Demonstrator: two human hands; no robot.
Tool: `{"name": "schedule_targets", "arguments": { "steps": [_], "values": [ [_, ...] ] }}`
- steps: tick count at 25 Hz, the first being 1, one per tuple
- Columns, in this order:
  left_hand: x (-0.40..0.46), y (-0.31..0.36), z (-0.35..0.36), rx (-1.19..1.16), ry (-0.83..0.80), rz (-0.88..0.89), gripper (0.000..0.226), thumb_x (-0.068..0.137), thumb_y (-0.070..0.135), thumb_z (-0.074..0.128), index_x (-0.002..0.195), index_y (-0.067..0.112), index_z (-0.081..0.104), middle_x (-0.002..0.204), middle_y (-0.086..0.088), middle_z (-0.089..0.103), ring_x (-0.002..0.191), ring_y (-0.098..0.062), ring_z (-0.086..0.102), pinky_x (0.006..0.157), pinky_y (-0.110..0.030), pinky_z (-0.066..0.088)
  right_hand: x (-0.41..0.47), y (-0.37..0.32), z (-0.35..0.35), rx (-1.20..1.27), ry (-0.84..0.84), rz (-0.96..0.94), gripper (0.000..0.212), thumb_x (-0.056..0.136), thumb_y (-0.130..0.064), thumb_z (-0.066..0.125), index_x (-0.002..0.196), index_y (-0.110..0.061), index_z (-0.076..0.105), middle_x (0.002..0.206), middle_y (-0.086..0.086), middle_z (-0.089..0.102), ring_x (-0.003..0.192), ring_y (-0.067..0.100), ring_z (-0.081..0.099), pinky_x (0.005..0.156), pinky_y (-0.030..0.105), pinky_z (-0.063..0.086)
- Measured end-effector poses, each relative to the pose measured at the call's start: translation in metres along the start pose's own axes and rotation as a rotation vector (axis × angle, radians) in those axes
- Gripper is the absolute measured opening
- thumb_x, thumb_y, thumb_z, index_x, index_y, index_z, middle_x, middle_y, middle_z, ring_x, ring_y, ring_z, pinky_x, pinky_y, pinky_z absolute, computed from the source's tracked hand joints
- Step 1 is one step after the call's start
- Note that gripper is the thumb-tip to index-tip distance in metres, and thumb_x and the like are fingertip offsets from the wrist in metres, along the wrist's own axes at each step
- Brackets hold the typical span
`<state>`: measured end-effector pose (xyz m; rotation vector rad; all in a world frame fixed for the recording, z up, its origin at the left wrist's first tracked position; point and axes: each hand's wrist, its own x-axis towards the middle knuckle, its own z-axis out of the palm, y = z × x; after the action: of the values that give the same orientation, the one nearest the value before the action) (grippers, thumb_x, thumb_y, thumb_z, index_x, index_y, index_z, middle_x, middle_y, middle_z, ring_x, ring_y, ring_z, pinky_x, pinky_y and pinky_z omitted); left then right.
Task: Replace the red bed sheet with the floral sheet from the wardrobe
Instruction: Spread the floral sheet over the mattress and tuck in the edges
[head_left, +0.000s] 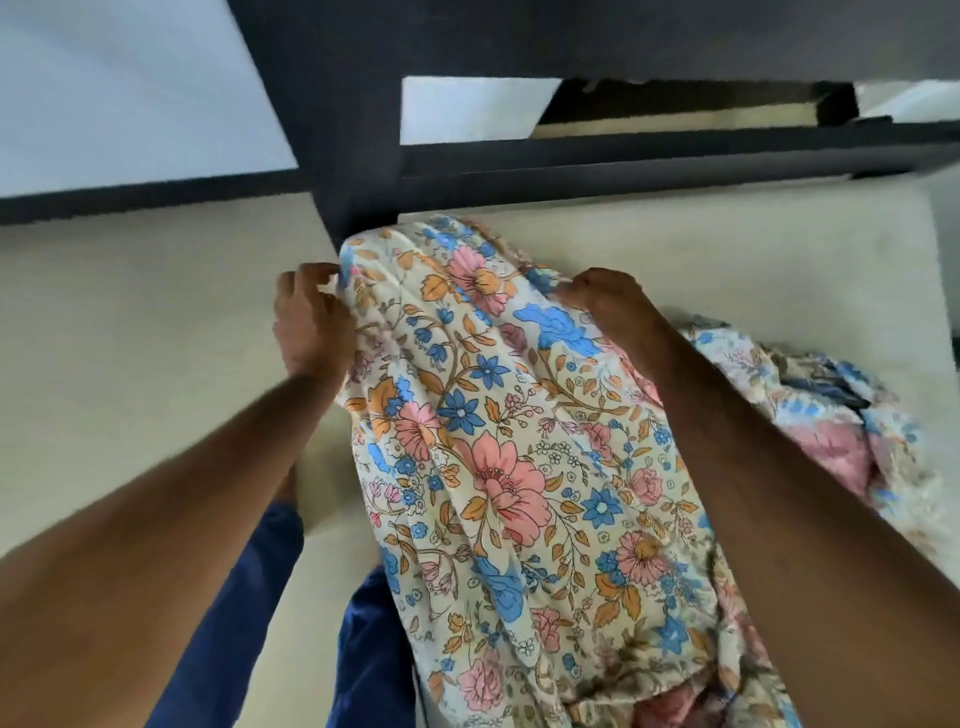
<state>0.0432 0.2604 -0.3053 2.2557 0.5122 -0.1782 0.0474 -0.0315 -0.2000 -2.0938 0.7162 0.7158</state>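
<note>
The floral sheet (498, 467), cream with pink, blue and orange flowers, lies draped over the corner of a bare cream mattress (727, 249). My left hand (311, 317) grips the sheet's left edge at the mattress corner, close to the dark bed frame. My right hand (608, 301) presses down on the sheet's top fold, fingers closed in the fabric. More of the same sheet lies bunched to the right (841, 426). No red sheet is in view.
A dark headboard frame (363, 104) with open slots runs across the top. Cream floor tiles (130, 338) lie to the left, edged by a dark skirting and a white wall. My blue trouser legs (363, 649) stand against the bed's side.
</note>
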Motion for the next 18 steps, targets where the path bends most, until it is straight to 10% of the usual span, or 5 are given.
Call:
{"name": "schedule_targets", "arguments": {
  "steps": [7, 13, 18],
  "values": [
    [-0.041, 0.098, 0.033, 0.321, -0.357, 0.821, 0.043, 0.09, 0.006, 0.05, 0.13, 0.023, 0.053, 0.133, 0.0, 0.052, 0.119, -0.018, 0.052, 0.107, -0.046, 0.037, -0.005, 0.02, -0.072, -0.138, 0.002, -0.011, 0.038, 0.1, -0.028, 0.053, 0.12, 0.003, 0.065, 0.114, 0.023, 0.064, 0.092, 0.028, 0.054, 0.078, 0.031, 0.048],
    [-0.025, 0.148, 0.059, 0.745, -0.654, 0.856, 0.05, 0.097, 0.023, 0.055, 0.146, 0.026, 0.043, 0.149, -0.007, 0.047, 0.13, -0.029, 0.05, 0.101, -0.053, 0.047, -0.028, 0.055, -0.151, -0.438, -0.193, -0.087, 0.039, 0.095, -0.037, 0.064, 0.099, 0.001, 0.071, 0.094, 0.013, 0.065, 0.09, 0.027, 0.057, 0.073, 0.031, 0.042],
    [-0.031, 0.18, 0.081, 0.844, -0.649, 0.949, 0.063, 0.096, 0.019, 0.06, 0.152, 0.032, 0.034, 0.151, -0.012, 0.043, 0.135, -0.032, 0.046, 0.105, -0.05, 0.046, -0.037, 0.102, -0.199, -0.122, -0.053, -0.042, 0.024, 0.091, -0.033, 0.071, 0.078, -0.015, 0.063, 0.081, 0.005, 0.055, 0.087, 0.025, 0.052, 0.071, 0.031, 0.038]
  ]
}}
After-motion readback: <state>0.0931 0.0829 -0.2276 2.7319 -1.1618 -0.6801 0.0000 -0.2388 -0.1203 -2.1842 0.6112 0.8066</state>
